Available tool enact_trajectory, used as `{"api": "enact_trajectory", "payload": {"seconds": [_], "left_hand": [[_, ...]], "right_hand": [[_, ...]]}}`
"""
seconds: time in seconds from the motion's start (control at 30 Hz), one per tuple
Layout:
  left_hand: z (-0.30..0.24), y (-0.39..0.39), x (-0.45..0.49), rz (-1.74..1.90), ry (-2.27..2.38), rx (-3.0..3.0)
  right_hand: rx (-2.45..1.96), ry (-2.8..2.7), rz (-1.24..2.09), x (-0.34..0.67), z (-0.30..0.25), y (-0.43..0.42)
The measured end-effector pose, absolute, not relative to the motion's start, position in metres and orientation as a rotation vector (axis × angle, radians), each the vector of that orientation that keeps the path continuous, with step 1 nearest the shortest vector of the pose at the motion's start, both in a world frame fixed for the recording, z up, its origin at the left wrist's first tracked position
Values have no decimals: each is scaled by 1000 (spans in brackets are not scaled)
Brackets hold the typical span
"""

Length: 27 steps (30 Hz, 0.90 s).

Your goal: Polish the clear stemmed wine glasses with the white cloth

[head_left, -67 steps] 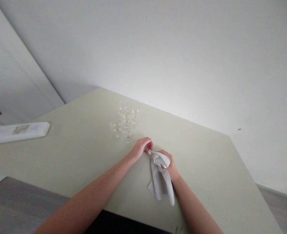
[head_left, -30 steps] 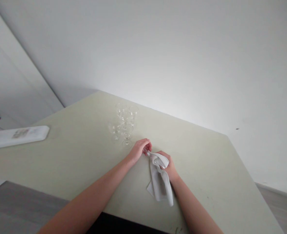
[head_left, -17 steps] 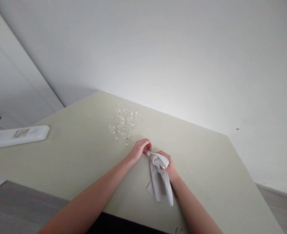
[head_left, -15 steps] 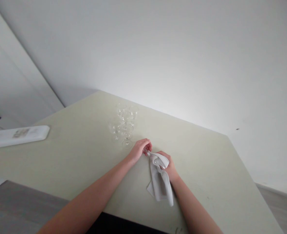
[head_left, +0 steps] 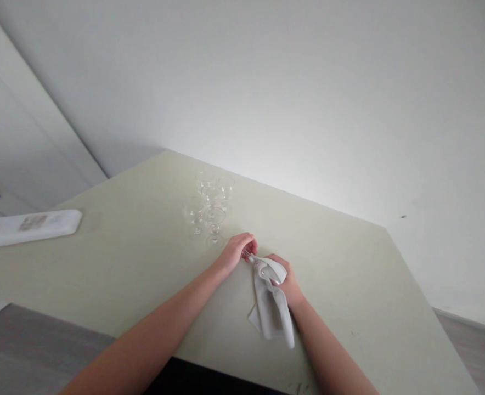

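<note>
My left hand (head_left: pixel 237 250) is closed around the stem end of a small clear stemmed glass (head_left: pixel 261 268) that lies tipped between my hands. My right hand (head_left: pixel 288 283) grips a white cloth (head_left: pixel 272 307) wrapped round the glass's bowl, and the rest of the cloth hangs down onto the pale green table (head_left: pixel 135 258). Just beyond my left hand, several more clear stemmed glasses (head_left: pixel 209 203) stand upright in a cluster.
A flat white tray-like object (head_left: pixel 28 226) lies at the table's left end. A white wall runs behind the table. The table's near edge crosses under my forearms, with grey floor at lower left and far right.
Both hands keep their hold on the glass and cloth in the same spot. Only the view shifts slightly.
</note>
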<state>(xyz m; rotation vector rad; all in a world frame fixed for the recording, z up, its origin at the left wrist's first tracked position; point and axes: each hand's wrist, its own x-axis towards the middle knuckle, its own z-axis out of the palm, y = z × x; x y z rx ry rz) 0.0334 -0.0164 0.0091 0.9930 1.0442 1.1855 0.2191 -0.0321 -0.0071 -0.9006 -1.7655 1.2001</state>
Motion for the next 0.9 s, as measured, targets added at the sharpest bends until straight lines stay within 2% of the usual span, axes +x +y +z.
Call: {"api": "enact_trajectory", "payload": {"seconds": [0.9], "left_hand": [[6,-14,34,1191,1035,999]], "right_hand": [[-913,-1775,1212,219,-6,-34]]}}
